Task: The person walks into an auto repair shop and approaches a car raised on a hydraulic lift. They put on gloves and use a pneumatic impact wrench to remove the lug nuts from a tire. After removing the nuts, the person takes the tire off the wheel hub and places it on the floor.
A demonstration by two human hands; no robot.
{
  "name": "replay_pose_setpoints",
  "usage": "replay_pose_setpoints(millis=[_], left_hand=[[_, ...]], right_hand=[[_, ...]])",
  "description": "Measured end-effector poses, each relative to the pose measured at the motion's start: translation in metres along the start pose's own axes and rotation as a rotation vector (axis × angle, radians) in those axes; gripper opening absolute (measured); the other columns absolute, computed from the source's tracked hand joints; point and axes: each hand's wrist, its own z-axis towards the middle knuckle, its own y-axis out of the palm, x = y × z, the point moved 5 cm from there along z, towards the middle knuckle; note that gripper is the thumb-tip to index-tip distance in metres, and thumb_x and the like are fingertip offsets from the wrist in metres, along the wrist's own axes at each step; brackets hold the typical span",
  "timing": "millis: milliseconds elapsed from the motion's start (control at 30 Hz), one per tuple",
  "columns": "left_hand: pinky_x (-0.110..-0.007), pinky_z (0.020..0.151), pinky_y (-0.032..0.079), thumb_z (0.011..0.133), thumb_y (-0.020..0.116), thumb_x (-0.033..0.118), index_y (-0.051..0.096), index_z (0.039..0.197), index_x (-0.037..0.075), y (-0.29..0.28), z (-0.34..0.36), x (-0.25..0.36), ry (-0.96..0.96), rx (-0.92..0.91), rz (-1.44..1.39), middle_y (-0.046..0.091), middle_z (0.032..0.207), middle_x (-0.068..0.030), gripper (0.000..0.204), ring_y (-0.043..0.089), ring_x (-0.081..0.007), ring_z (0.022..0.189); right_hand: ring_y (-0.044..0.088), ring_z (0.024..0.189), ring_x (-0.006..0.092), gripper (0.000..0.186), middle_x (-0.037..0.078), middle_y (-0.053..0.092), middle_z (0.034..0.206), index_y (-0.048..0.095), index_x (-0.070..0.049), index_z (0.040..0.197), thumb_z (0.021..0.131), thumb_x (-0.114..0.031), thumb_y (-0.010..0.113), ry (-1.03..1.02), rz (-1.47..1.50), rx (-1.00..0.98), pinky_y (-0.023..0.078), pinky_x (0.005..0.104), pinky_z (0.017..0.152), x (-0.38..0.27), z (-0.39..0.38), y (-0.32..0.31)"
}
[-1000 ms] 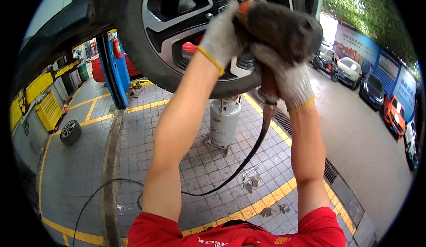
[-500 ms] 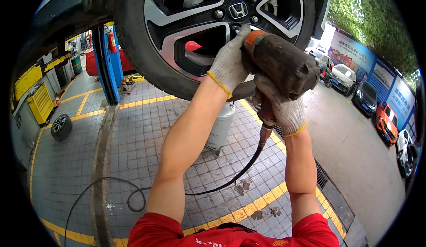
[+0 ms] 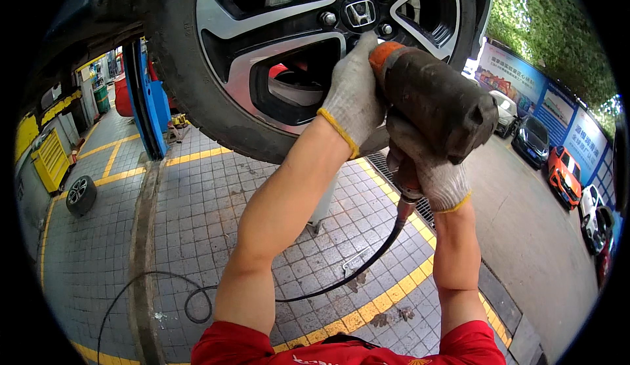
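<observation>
A dark air impact wrench (image 3: 436, 93) with an orange band near its nose is held up to a raised car wheel (image 3: 282, 53). My right hand (image 3: 430, 165), in a grey-white knit glove, wraps round its handle below the body. My left hand (image 3: 357, 93), gloved alike, is closed at the nose, close to the lower part of the hub; its fingers hide the tool's tip and whatever that meets. Several lug nuts (image 3: 328, 19) ring the centre cap (image 3: 360, 13). From the handle an air hose (image 3: 387, 243) curves down to the floor.
Behind my left forearm stands a grey cylinder (image 3: 321, 211), mostly hidden. A blue lift post (image 3: 146, 102), a loose wheel (image 3: 81, 196) and a yellow tool cabinet (image 3: 51, 158) are at left. Parked cars (image 3: 563, 176) line the right. The hose loops on the tiled floor (image 3: 197, 234).
My view has shifted slightly, so the wheel sits a little lower. The wrench and both hands appear slightly farther right and still hold together at the hub.
</observation>
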Motion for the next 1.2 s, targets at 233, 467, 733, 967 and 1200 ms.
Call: replay_pose_setpoints(millis=[233,467,733,967,1200], left_hand=[[-0.051,0.113,0.045,0.109,0.043,0.052,0.064,0.127,0.009,-0.017,0.002,0.006,0.030,0.000,0.030,0.065,0.128,-0.0139,0.051,0.061,-0.0274,0.122],[-0.051,0.114,0.045,0.108,0.045,0.046,0.065,0.125,0.009,-0.006,-0.003,0.007,-0.031,-0.047,-0.007,0.067,0.125,-0.0142,0.045,0.062,-0.0290,0.121],[-0.048,0.117,0.043,0.110,0.047,0.051,0.062,0.129,0.009,0.039,0.016,-0.003,0.094,-0.221,-0.023,0.065,0.132,-0.0135,0.049,0.059,-0.0266,0.127],[-0.047,0.120,0.039,0.112,0.044,0.047,0.059,0.135,0.008,0.057,0.053,0.017,0.227,-0.343,-0.052,0.065,0.131,-0.0138,0.048,0.059,-0.0268,0.128],[-0.043,0.097,0.058,0.107,0.053,0.054,0.062,0.123,0.007,0.070,0.071,0.015,0.277,-0.313,-0.182,0.069,0.113,-0.0106,0.050,0.070,-0.0228,0.107]], right_hand=[[0.061,0.065,0.0151,0.022,0.004,0.064,0.076,0.069,-0.006,0.105,0.093,-0.022,0.075,0.005,-0.033,0.011,0.047,0.0312,0.057,0.006,0.003,0.014],[0.062,0.064,0.0144,0.021,0.004,0.069,0.080,0.072,-0.005,0.103,0.095,-0.024,0.076,0.002,-0.139,0.049,0.049,0.0301,0.060,-0.010,-0.007,0.017],[0.064,0.066,0.0173,0.026,0.006,0.067,0.079,0.070,-0.003,0.108,0.092,-0.022,0.076,-0.127,0.084,0.117,0.052,0.0314,0.060,-0.039,-0.012,-0.017],[0.065,0.064,0.0194,0.027,0.008,0.068,0.081,0.070,-0.002,0.110,0.090,-0.017,0.078,-0.253,0.125,0.062,0.053,0.0329,0.058,-0.082,0.033,-0.029],[0.064,0.062,0.0189,0.022,0.008,0.067,0.077,0.069,-0.002,0.107,0.092,-0.016,0.075,-0.193,0.138,0.003,0.054,0.0321,0.058,-0.092,0.044,-0.041]])
